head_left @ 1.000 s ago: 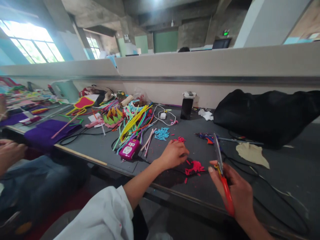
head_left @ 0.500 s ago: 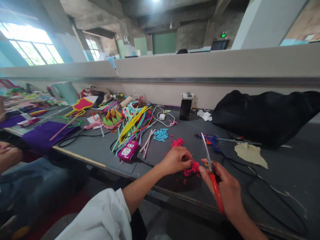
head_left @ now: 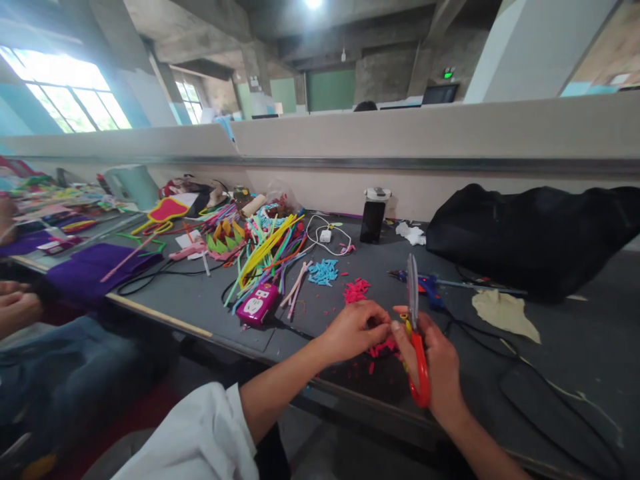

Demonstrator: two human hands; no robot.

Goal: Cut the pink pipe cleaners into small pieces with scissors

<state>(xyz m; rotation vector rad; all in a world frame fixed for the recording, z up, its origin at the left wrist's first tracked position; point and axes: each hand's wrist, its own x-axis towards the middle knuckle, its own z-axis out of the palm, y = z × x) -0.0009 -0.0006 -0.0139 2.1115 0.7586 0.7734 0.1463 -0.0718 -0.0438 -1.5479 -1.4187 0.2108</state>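
My right hand (head_left: 436, 353) is closed round a pair of scissors (head_left: 420, 363) with red handles, its blades pointing up and away from me. My left hand (head_left: 357, 328) is closed, thumb and fingertips pinched together right by the right thumb. Whatever sits in that pinch is too small to make out. Beneath the fingertips lies a pile of small red cut pieces (head_left: 384, 348), partly hidden by my hands. Just beyond is another heap of red pieces (head_left: 357, 290), and behind it a heap of blue pieces (head_left: 323, 272).
Left of the heaps are a purple box (head_left: 257, 305) and a bundle of colourful pipe cleaners (head_left: 270, 250). A blue glue gun (head_left: 430, 290), a beige scrap (head_left: 505, 313) and a black bag (head_left: 525, 233) lie to the right. Another person's hand (head_left: 17, 307) is at far left.
My right hand has moved slightly left and up against the left fingertips. The scissors have turned more upright. The left hand stays over the red pile.
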